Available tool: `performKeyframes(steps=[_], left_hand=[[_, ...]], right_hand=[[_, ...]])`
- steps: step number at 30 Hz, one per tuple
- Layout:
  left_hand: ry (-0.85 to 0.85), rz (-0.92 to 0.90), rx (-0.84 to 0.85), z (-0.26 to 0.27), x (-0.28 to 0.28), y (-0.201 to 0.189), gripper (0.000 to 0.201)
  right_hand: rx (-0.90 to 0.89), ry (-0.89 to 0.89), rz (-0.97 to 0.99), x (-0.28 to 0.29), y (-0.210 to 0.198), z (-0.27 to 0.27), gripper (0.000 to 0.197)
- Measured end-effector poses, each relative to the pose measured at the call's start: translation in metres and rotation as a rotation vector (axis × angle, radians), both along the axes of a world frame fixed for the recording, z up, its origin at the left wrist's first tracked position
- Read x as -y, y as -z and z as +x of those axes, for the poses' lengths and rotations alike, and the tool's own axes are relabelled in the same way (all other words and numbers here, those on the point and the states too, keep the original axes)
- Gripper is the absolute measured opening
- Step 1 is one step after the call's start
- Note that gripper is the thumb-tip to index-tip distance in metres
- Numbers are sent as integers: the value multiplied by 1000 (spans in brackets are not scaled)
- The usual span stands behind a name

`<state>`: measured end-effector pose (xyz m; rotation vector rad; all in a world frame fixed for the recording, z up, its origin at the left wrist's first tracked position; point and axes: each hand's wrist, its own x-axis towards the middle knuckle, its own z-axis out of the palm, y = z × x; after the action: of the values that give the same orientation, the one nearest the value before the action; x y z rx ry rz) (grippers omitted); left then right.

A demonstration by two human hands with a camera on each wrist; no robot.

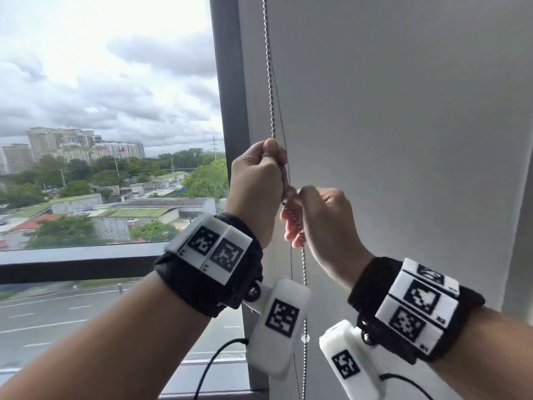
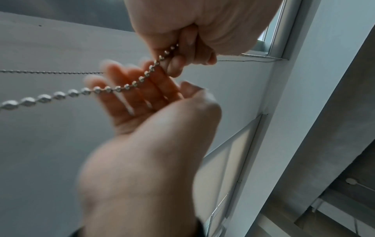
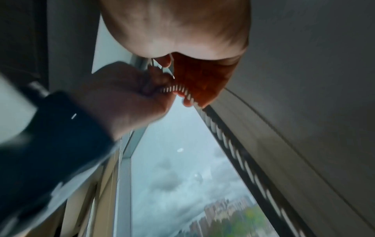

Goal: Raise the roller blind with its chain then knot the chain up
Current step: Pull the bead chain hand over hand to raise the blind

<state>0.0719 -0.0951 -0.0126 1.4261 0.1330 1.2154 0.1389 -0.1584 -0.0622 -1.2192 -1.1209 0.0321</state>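
Plainly, line by line:

Writing: black-and-white square code markers on the white blocks of both wrist bands [image 1: 415,307]; small characters beside them are too small to read.

Chain look: a silver bead chain [image 1: 269,70] — round metal beads strung close, shiny. In the head view one strand runs taut and near upright, with a thinner-looking strand just beside it.

Blind look: the roller blind [image 1: 403,111] is plain pale grey fabric, hanging flat beside the dark window frame [image 1: 227,96].

Left grip: the left hand [image 1: 255,180] is a fist clamped on the chain, thumb tip on top where the strand enters it.

Right grip: the right hand [image 1: 323,217] sits just under the left, touching it; in the left wrist view its fingers [image 2: 129,89] lie fairly straight with the beads draped across them. Whether the thumb pinches the chain, I cannot tell.

Chain from the grips: above the left fist it rises along the blind's edge; between the two hands a short run slants down; below the right hand it hangs free — past a clear bead [image 1: 305,338] lower on it.
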Motion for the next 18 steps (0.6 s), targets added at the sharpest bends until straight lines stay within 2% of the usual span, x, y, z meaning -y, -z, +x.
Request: performKeyframes(steps=[2,4,10,13,18], left_hand=[[-7,24,-9,-2,-2,1,37],[3,21,-11,-2,-1,2,38],[2,40,-36,5,9,15,42],[-6,79,-56,3,9,23,43],[65,65,-35,-3,10,32,46]], right_hand=[[13,95,51,-3,-23,10,38],[-23,72,85,-8,-55,15,35],[-121,-247,161,-12,-142,-4,33],[-168,-304,159,-16,-153,-10,29],[-212,-368,221,-15,-144,-16,31]])
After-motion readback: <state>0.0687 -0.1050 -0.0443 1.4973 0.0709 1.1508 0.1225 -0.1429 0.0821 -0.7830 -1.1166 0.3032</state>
